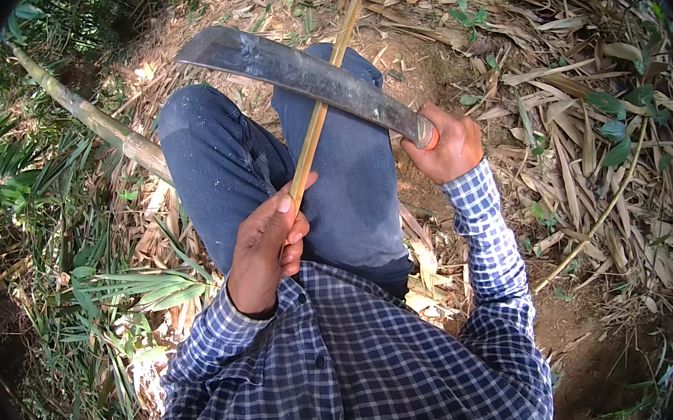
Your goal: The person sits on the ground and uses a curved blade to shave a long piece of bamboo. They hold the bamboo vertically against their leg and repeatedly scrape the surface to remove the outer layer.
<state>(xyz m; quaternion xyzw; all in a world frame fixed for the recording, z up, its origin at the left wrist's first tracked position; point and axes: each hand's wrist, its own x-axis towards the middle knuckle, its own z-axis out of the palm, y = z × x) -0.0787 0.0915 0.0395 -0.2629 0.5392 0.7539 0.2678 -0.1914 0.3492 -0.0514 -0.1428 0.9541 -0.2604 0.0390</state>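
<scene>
A long, narrow yellowish strip, which looks like split bamboo (311, 138), runs from my left hand (269, 240) up and away over my legs. The fingers and thumb of that hand are closed round its near end. In my right hand (446, 144) is the handle of a machete (302, 71), with an orange band showing at the grip. Its broad dark blade points to the left and lies across the strip, above my knees. Whether the edge touches the strip, I cannot tell. Most of the handle is hidden in my fist.
My bent legs in blue trousers (355, 187) lie under the strip and blade. To the left a thick bamboo pole (92, 115) slants toward my knee. Dry leaves (566, 136) cover the ground at right, with a thin stem (602, 217) among them. Green plants (27, 186) grow at left.
</scene>
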